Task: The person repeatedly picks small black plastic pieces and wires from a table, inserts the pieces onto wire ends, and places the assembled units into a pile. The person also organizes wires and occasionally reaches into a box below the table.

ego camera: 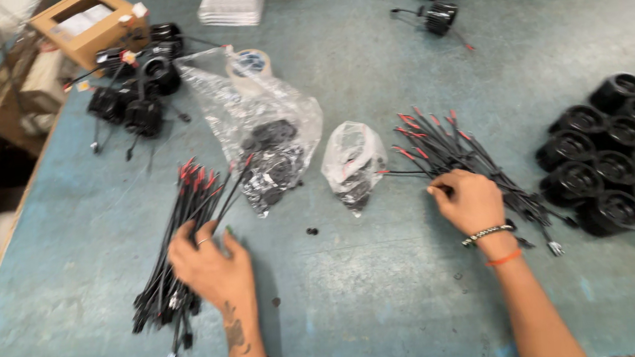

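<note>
You are spreading your left hand point(207, 264) on the left cables point(179, 242); your right hand point(470, 200) is pinching one from the right cables point(455, 149); both piles remain large.

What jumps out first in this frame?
Two bundles of black cables with red tips: the left hand rests on the left bundle, the right hand picks at the right bundle. Between them lie two clear plastic bags; black round housings crowd the table's right edge.

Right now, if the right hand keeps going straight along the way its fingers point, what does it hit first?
The right hand points up-left, fingertips already on the right bundle of black wires. Past those, the small clear plastic bag lies first in line, though the exact heading is hard to judge from this view.
</note>
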Motion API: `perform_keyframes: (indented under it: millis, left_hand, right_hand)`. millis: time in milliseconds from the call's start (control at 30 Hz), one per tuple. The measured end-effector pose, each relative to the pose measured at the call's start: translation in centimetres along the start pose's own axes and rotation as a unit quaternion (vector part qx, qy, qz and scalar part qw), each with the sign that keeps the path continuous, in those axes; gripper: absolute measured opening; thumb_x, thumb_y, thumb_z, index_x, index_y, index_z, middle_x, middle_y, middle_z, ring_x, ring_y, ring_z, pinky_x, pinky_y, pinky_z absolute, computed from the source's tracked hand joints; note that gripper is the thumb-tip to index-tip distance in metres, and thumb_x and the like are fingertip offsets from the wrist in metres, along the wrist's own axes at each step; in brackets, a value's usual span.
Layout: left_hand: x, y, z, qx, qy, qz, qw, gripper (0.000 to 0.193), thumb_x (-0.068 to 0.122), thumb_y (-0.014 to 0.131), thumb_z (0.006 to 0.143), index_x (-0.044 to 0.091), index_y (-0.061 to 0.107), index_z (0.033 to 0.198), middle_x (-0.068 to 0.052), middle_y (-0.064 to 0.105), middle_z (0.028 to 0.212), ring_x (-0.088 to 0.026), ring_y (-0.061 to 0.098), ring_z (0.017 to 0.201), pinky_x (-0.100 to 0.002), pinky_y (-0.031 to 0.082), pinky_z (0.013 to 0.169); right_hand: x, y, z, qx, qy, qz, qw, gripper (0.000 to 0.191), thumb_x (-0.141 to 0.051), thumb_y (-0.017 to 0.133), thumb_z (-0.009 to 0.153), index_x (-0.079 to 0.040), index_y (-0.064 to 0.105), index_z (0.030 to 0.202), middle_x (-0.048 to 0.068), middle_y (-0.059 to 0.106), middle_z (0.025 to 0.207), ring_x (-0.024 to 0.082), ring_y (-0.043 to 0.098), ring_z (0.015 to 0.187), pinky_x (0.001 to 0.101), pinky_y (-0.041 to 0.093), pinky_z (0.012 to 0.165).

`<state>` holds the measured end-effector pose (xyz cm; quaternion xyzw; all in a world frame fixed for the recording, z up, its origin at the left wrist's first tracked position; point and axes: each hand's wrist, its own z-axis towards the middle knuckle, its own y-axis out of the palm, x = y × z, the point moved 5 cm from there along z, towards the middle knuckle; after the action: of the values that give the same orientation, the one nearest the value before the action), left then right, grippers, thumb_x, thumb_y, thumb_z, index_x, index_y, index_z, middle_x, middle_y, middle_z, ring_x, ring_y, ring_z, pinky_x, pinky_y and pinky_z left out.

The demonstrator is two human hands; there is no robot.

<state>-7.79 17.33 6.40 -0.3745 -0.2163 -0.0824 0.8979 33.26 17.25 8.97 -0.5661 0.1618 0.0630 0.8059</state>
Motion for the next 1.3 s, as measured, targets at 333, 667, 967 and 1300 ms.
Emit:
perform_keyframes:
  millis: [333,667,967,1300]
  left_hand:
    - [-0.5,2.0,-1.2,-0.043,0.025,0.033,0.998,0.031,0.023,0.077,0.090,0.010,0.072,0.118,-0.015,0.056,0.145,-0.037,0.043,0.147,-0.058,0.028,0.121]
    - [-0.4,2.8,-2.0,-0.037,0.074,0.010,0.996,0.022,0.023,0.077,0.097,0.011,0.071,0.114,-0.012,0.057,0.143,-0.036,0.042,0.146,-0.055,0.032,0.120]
    - [-1.2,4.0,-2.3,-0.031,0.084,0.003,0.996,0.020,0.024,0.077,0.094,0.013,0.072,0.110,-0.010,0.057,0.138,-0.035,0.044,0.141,-0.055,0.034,0.120]
    - [0.8,2.4,-1.0,-0.035,0.060,-0.040,0.997,0.023,0.021,0.076,0.091,0.011,0.073,0.112,-0.011,0.060,0.140,-0.036,0.045,0.144,-0.057,0.035,0.120]
  right_hand:
    - [4.8,-3.3,0.1,0.182,0.110,0.227,0.950,0.017,-0.017,0.067,0.093,-0.010,0.078,0.104,0.009,0.075,0.095,0.027,0.074,0.075,0.0377,0.055,0.067]
    - [3.5,-0.3,0.0,0.080,0.067,-0.162,0.981,0.017,-0.024,0.068,0.090,-0.010,0.076,0.094,0.013,0.074,0.092,0.036,0.071,0.085,0.0481,0.056,0.071]
    - [5.6,-2.4,0.1,0.148,0.077,-0.069,0.984,0.013,-0.019,0.069,0.088,-0.013,0.079,0.095,0.011,0.073,0.094,0.035,0.070,0.085,0.0450,0.056,0.074]
    - [9.7,-1.4,0.0,-0.040,0.180,-0.157,0.970,0.031,-0.024,0.082,0.071,-0.021,0.079,0.101,0.007,0.071,0.099,0.031,0.069,0.097,0.0444,0.056,0.081]
